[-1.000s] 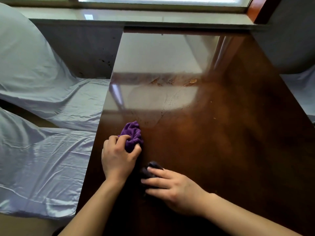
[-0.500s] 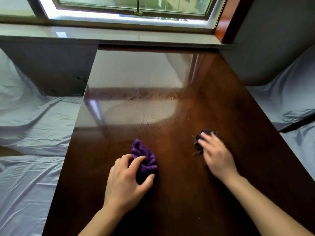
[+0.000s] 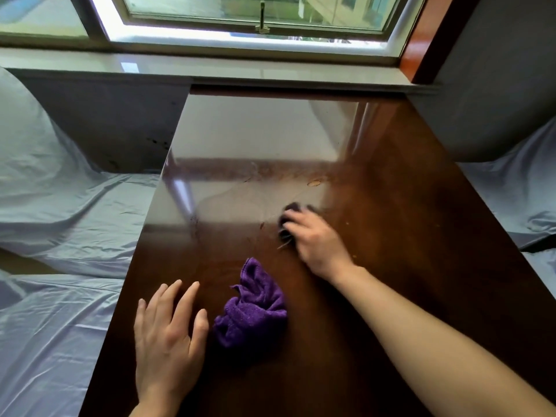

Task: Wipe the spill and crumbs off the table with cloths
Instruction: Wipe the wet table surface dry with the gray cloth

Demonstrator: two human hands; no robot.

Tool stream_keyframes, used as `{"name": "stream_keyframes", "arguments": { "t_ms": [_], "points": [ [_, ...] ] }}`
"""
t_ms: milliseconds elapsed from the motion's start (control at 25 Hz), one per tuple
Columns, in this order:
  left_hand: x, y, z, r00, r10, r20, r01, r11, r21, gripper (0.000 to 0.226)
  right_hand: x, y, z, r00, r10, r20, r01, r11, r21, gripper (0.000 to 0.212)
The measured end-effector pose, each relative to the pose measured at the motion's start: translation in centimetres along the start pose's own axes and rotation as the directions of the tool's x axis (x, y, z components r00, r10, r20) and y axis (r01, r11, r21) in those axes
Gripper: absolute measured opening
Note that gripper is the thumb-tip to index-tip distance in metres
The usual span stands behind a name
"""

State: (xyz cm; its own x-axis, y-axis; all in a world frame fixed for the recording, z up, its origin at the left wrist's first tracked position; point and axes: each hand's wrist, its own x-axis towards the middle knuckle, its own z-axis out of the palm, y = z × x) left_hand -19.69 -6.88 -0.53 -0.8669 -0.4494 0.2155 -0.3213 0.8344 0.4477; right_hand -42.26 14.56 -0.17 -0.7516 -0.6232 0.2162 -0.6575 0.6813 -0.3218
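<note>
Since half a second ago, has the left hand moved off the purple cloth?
Yes. The left hand has let go and now lies flat with fingers spread on the table, beside the purple cloth, towards the table's left edge.

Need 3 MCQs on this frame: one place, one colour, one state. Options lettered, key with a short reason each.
1. Where does the bunched cloth lie relative to the left hand?
A. under its palm
B. just to its right on the table
C. on the windowsill

2. What colour is that cloth?
A. purple
B. yellow
C. white

3. What is the right hand doing?
A. resting flat and empty
B. lifted clear of the table
C. pressing a dark cloth onto the table

Key:
1 B, the cloth lies beside the spread fingers, not gripped.
2 A, its pile is plainly purple.
3 C, the dark cloth shows under and ahead of the fingertips.
</note>
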Motion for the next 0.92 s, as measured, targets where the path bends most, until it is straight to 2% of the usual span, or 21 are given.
{"name": "stream_keyframes", "arguments": {
  "t_ms": [40, 120, 160, 240, 280, 320, 400, 440, 480, 520, 560, 600, 680, 760, 840, 920],
  "points": [
    [0.0, -0.2, 0.1, 1.0, -0.002, -0.015, 0.001, 1.0, -0.012, 0.056, -0.3, 2.6, -0.9, 0.984, 0.156, -0.085, -0.159, 0.987, -0.031, 0.034],
    [0.2, -0.3, 0.4, 1.0, -0.006, -0.011, 0.006, 1.0, -0.007, 0.055, -0.4, 6.9, -2.3, 0.854, 0.483, -0.195, -0.504, 0.86, -0.076, 0.034],
    [0.3, -0.2, 0.6, 1.0, 0.001, 0.002, -0.001, 1.0, 0.015, 0.055, 0.4, 7.8, -2.2, 0.791, 0.576, -0.208, -0.601, 0.794, -0.087, 0.035],
    [0.5, -0.2, 0.9, 1.0, 0.015, 0.026, -0.017, 0.998, 0.058, 0.056, 3.1, 6.9, -0.9, 0.748, 0.622, -0.229, -0.655, 0.748, -0.107, 0.036],
    [0.4, -0.4, 1.0, 0.999, 0.016, 0.034, -0.018, 0.997, 0.069, 0.056, 4.2, 5.7, -0.1, 0.77, 0.597, -0.225, -0.629, 0.769, -0.115, 0.036],
    [0.5, -0.5, 1.0, 0.999, 0.012, 0.037, -0.014, 0.998, 0.069, 0.056, 5.1, 4.1, 0.5, 0.824, 0.524, -0.216, -0.556, 0.82, -0.134, 0.037],
    [0.5, -0.5, 0.9, 1.0, 0.003, 0.028, -0.004, 0.998, 0.055, 0.056, 6.1, -0.1, 1.9, 0.948, 0.295, -0.124, -0.313, 0.935, -0.165, 0.038],
    [0.5, -0.4, 0.9, 1.0, -0.002, 0.022, 0.001, 0.999, 0.049, 0.055, 6.1, -2.8, 3.1, 0.989, 0.13, -0.067, -0.137, 0.985, -0.109, 0.039],
    [0.5, -0.3, 0.8, 1.0, -0.01, 0.012, 0.009, 0.999, 0.04, 0.055, 5.7, -5.9, 4.2, 0.998, -0.055, 0.018, 0.055, 0.998, -0.018, 0.04],
    [0.4, -0.2, 0.7, 1.0, -0.019, -0.004, 0.019, 0.999, 0.03, 0.054, 5.3, -8.8, 4.8, 0.97, -0.223, 0.093, 0.215, 0.973, 0.089, 0.041],
    [0.4, -0.2, 0.6, 0.999, -0.03, -0.021, 0.031, 0.999, 0.022, 0.054, 5.0, -10.3, 4.7, 0.944, -0.315, 0.102, 0.289, 0.933, 0.214, 0.041],
    [0.3, -0.2, 0.5, 0.999, -0.041, -0.032, 0.042, 0.999, 0.015, 0.054, 5.1, -10.2, 4.0, 0.947, -0.317, 0.059, 0.284, 0.905, 0.316, 0.041],
    [0.5, -0.2, 0.4, 0.998, -0.054, -0.03, 0.054, 0.998, 0.019, 0.054, 5.2, -6.7, 2.2, 0.989, -0.106, -0.099, 0.135, 0.921, 0.366, 0.038],
    [0.7, 0.0, 0.6, 0.998, -0.064, -0.011, 0.065, 0.996, 0.054, 0.055, 5.0, -1.3, 0.7, 0.955, 0.2, -0.219, -0.138, 0.954, 0.267, 0.032],
    [0.7, 0.1, 0.8, 0.997, -0.077, 0.01, 0.076, 0.994, 0.072, 0.055, 5.6, 1.8, 0.4, 0.892, 0.419, -0.172, -0.398, 0.906, 0.143, 0.038],
    [0.7, -0.2, 1.0, 0.996, -0.084, 0.012, 0.083, 0.993, 0.079, 0.054, 7.7, 1.5, 2.3, 0.884, 0.454, -0.114, -0.455, 0.89, 0.017, 0.051]
  ]
}}
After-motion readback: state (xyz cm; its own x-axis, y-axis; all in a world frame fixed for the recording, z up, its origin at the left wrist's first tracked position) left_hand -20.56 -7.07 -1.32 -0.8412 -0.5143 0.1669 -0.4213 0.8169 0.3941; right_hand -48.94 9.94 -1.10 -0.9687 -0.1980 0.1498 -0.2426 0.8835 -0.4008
